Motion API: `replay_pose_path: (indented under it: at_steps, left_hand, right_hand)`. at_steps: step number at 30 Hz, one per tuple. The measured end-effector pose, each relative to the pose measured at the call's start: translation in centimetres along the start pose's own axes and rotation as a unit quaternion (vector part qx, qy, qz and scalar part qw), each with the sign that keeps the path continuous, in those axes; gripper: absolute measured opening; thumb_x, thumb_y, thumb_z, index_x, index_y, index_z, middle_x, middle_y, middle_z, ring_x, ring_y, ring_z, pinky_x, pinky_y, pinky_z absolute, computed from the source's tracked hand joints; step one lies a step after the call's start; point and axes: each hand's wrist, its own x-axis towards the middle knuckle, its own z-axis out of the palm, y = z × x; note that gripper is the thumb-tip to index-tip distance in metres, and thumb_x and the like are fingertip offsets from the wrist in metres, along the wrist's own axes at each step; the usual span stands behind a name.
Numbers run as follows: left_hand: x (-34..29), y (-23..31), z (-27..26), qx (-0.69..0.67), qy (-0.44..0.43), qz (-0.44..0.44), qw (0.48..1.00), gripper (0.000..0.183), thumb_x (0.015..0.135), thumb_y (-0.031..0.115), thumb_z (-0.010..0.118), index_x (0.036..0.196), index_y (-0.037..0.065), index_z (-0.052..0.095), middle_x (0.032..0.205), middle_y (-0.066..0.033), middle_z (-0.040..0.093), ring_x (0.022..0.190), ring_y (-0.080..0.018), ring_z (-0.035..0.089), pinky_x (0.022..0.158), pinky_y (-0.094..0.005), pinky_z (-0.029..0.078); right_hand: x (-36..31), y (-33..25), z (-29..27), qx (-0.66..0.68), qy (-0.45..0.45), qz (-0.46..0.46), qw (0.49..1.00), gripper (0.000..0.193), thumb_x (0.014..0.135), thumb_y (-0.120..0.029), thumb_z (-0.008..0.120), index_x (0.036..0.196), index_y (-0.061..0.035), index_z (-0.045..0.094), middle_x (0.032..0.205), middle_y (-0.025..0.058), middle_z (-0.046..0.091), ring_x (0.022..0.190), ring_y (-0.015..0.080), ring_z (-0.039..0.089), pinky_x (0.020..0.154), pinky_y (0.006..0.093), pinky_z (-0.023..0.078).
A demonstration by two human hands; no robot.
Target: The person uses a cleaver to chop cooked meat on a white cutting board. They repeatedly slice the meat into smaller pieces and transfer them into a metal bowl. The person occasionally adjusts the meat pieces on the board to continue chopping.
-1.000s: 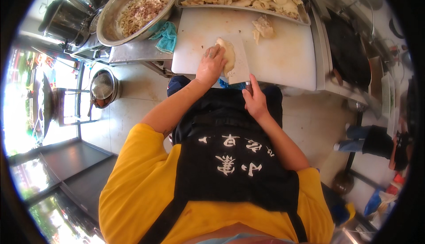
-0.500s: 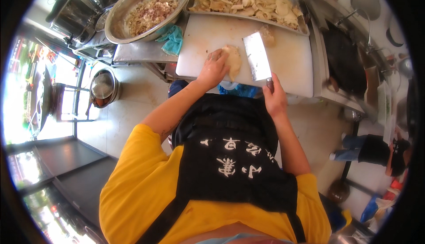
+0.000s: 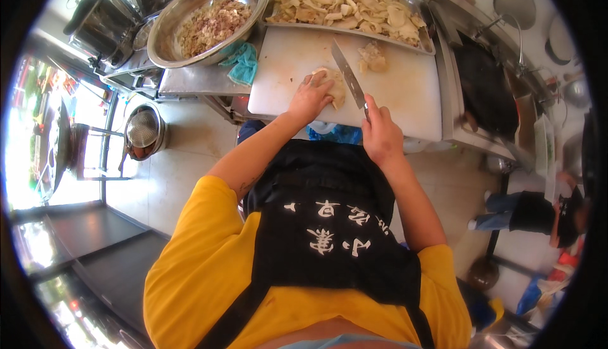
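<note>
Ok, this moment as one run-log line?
left hand: on pale food piece | right hand: holding cleaver, blade right of piece, contact unclear | white board: second piece farther right | tray: beyond board

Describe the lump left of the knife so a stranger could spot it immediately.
Find the white board in front of the tray. Toward its near edge, left of the knife, lies a pale lump. Unlike the loose lump nearer the tray, it has the left hand on it.
</note>
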Motion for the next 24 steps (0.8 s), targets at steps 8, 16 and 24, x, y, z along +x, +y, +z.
replay_pose_path:
  at_steps: [8, 16, 24]
  left_hand:
    - [-1.0, -0.5, -0.4, -0.024, 0.024, 0.019, 0.999, 0.048, 0.088, 0.015, 0.082, 0.134, 0.009, 0.069, 0.146, -0.0195, 0.059, 0.131, -0.0473, 0.055, 0.110, -0.0529, 0.050]
    - [-1.3, -0.3, -0.5, -0.033, 0.039, 0.024, 0.998, 0.044, 0.089, 0.013, 0.080, 0.131, 0.008, 0.068, 0.144, -0.0202, 0.059, 0.128, -0.0471, 0.055, 0.108, -0.0534, 0.050]
    - [-1.5, -0.4, -0.3, -0.016, 0.065, 0.033, 0.997, 0.040, 0.090, 0.011, 0.078, 0.128, 0.006, 0.067, 0.139, -0.0201, 0.060, 0.126, -0.0457, 0.056, 0.107, -0.0538, 0.049]
  right_hand:
    - [1.4, -0.5, 0.8, -0.057, -0.034, -0.022, 0.998, 0.068, 0.100, -0.016, 0.064, 0.164, -0.0263, 0.045, 0.104, 0.0169, 0.064, 0.083, 0.0418, 0.067, 0.072, 0.0542, 0.056]
    - [1.5, -0.5, 0.9, -0.063, -0.034, -0.044, 0.996, 0.068, 0.100, -0.016, 0.064, 0.164, -0.0266, 0.045, 0.100, 0.0168, 0.065, 0.082, 0.0420, 0.067, 0.072, 0.0535, 0.056]
    - [1.5, -0.2, 1.1, -0.036, -0.042, -0.063, 0.997, 0.065, 0.099, -0.015, 0.063, 0.162, -0.0204, 0.049, 0.098, 0.0186, 0.065, 0.074, 0.0418, 0.067, 0.066, 0.0537, 0.056]
